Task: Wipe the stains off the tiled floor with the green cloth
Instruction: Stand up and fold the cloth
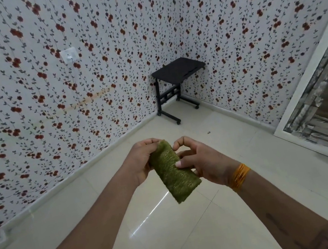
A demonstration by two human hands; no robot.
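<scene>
On the left wall, a white socket plate (68,55) is set into the floral wallpaper (23,105), with a plug and thin cord hanging from it. A faint orange streak runs across the wallpaper lower down.

Both forearms reach forward over the tiled floor (179,242), which is pale, glossy and shows a light reflection beneath the hands.

The left hand (141,161) grips the upper left edge of the green cloth (172,172), fingers curled round the top of it.

The green cloth is folded into a narrow oblong, held in the air above the floor, between the two hands. Its lower end hangs free, tilted toward the right.

The right hand (198,162) holds the cloth's right edge, thumb pressed on the face of the fabric and fingers curled at the top. An orange band (239,177) sits on the right wrist.

A small dark speck (208,132) lies on the floor beyond the hands.

In the far corner stands a small black table (178,73) on castors. At the far right, a white-framed panel (316,97) leans at the floor.
</scene>
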